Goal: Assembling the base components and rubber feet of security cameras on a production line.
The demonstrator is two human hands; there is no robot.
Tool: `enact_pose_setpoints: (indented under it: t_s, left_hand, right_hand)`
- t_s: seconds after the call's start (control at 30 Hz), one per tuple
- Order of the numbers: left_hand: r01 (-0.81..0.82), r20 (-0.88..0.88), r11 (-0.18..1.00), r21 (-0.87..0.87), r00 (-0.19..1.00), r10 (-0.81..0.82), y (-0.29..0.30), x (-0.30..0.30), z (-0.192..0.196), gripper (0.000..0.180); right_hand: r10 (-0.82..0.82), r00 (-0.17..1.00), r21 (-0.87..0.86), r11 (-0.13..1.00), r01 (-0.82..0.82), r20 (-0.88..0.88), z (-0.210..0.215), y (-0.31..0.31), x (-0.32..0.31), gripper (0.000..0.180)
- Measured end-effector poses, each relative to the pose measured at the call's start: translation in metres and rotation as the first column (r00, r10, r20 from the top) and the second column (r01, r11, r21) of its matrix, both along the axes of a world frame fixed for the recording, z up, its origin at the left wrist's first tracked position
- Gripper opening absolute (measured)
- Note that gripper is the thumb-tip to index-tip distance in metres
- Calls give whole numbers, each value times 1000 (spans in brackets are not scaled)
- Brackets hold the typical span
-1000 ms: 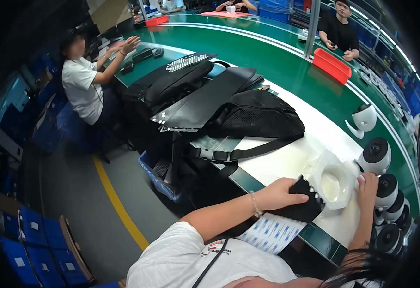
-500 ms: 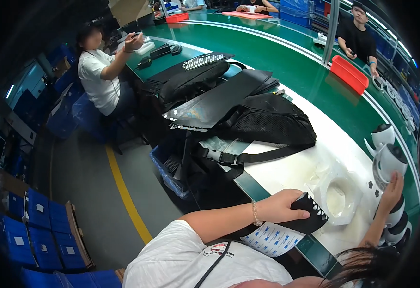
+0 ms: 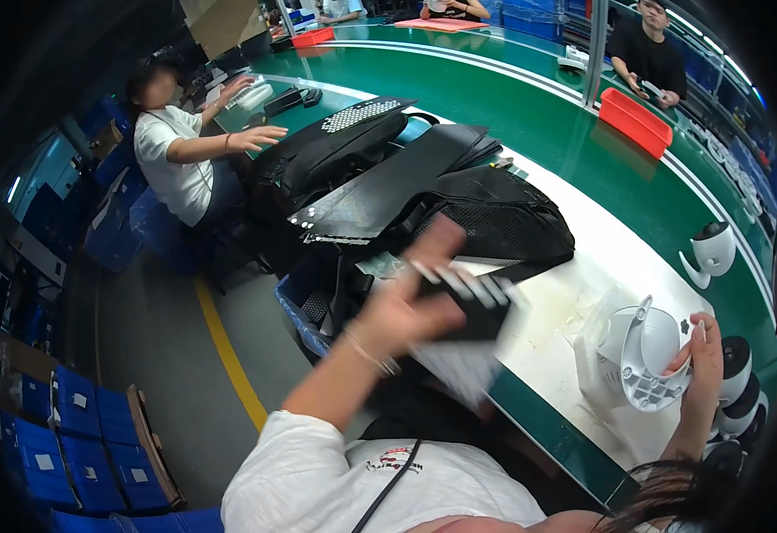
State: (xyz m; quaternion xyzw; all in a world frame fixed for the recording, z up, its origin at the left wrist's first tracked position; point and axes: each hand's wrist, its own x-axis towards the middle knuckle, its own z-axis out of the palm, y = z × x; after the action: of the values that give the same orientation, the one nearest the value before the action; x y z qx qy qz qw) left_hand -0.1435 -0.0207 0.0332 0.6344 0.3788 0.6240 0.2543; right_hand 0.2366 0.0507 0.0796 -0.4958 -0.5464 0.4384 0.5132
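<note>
White plastic housing (image 3: 637, 345), 4 o'clock: grasped by right hand (image 3: 705, 360), base showing.
Left hand (image 3: 397, 313) grips black sheet (image 3: 480, 325), blurred; seated in translucent fixture (image 3: 587, 364) or not, can't tell; other housings (image 3: 737, 366) unheld.

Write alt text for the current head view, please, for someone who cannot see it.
A person's right hand holds a white device; the left hand, blurred, is at a black sheet. A black bag lies on the table beyond.
</note>
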Motion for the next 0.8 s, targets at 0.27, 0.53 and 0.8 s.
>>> enact_pose_setpoints:
  t_s: [0.27,0.53,0.8]
  left_hand:
    - [36,580,883,-467,767,275,-7,-141,36,32]
    - [588,611,603,-540,766,-200,-34,68,8,39]
    - [699,465,589,-406,713,-525,-24,112,-13,34]
  right_hand:
    - [110,994,4,994,-110,-10,7,-1,-5,30]
    - [-84,995,170,983,75,48,-11,-4,-9,30]
    - [-91,996,139,986,87,22,-12,-8,-11,29]
